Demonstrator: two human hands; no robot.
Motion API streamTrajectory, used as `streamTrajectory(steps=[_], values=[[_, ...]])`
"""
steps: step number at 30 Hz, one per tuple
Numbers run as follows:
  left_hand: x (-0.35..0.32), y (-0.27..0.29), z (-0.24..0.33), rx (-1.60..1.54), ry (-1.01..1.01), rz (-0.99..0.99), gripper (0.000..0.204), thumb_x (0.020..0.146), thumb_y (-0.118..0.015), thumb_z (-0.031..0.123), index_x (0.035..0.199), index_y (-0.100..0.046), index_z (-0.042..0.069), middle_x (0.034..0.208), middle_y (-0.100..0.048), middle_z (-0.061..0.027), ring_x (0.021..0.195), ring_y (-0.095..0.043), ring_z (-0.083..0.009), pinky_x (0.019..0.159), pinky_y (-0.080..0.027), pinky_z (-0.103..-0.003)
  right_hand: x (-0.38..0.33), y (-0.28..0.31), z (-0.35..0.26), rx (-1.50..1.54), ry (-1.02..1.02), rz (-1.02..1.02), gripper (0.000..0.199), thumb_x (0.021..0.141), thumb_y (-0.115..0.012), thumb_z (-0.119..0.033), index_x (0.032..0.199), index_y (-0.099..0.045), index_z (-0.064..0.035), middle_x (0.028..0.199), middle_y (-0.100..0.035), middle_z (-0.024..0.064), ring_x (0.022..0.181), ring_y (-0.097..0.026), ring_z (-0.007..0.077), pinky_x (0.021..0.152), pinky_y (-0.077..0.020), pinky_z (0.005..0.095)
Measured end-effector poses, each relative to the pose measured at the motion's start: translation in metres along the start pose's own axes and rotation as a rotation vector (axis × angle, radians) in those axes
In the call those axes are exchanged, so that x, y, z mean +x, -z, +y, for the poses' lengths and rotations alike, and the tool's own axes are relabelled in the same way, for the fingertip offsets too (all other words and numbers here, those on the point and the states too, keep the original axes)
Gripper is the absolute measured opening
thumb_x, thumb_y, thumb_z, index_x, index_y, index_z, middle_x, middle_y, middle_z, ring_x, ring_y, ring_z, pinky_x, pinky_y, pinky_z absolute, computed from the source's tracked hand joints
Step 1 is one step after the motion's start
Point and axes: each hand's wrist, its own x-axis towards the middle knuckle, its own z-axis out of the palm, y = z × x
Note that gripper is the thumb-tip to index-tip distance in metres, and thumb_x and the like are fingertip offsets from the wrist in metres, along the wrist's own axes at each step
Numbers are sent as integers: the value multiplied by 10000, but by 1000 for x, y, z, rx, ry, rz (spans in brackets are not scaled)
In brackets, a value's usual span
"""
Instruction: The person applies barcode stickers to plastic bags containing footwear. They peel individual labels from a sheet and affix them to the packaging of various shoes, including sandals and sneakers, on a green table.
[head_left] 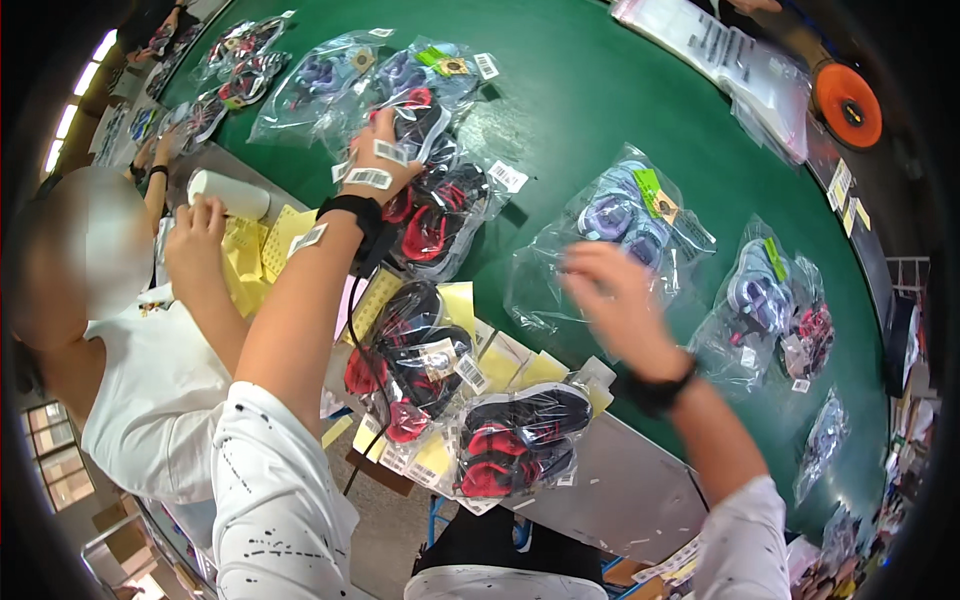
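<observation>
My left hand [383, 163], with barcode stickers on its back and wrist, grips a clear bag of black and red shoes [430, 225]; part of its fingers is hidden against the bag. A second black and red shoe [418, 122] shows just beyond it. My right hand [622, 305], slightly blurred, is held with fingers apart above the near edge of a clear bag of pale blue and purple shoes [607, 212]. That bag bears a green tag [655, 195]. Nearer me lie two more bagged black and red pairs, one on the left [410, 350] and one in front [520, 435].
Green belt [560, 90] runs across. More bagged shoes lie at the far left [320, 75] and right [755, 285]. A stack of clear bags [715, 60] sits at the far edge. Yellow sticker sheets [290, 235] and a white roll [228, 192] are beside a co-worker [150, 400] at left.
</observation>
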Motion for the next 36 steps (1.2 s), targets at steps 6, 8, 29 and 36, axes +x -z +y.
streamTrajectory(steps=[6, 8, 29, 36], values=[[0, -12, -31, -52, 50, 14, 849, 659, -847, 357, 1320, -468, -19, 1235, -569, -257, 1144, -559, -405, 983, -453, -438, 89, -186, -34, 79, -631, 146, 853, 743, -792, -247, 1405, -309, -11, 1310, -446, 295, 1088, -586, 451, 911, -496, 491], [-5, -20, -33, 172, -59, 46, 880, 654, -846, 367, 1330, -451, -33, 1253, -540, -263, 1177, -524, -417, 996, -442, -452, 94, -193, -38, 165, -701, 210, 832, 725, -761, -176, 1401, -300, -25, 1321, -407, 279, 1101, -560, 486, 925, -484, 508], [-164, 126, 184, -501, -957, -88, 496, 718, -796, 180, 1128, -568, 20, 1089, -604, -168, 1015, -604, -329, 864, -491, -400, -261, 120, -66, 287, -775, 520, 504, 740, -540, 23, 1243, -526, 0, 1109, -639, 139, 1039, -602, 193, 916, -476, 309], [-263, 27, 296, -549, -2043, -386, 323, 780, -648, 192, 1086, -556, 149, 1218, -574, -64, 1171, -553, -239, 989, -468, -412, -465, 135, -59, -421, -1066, 512, 484, 817, -504, 29, 1300, -483, 32, 1118, -621, 212, 1002, -614, 340, 877, -472, 362]])
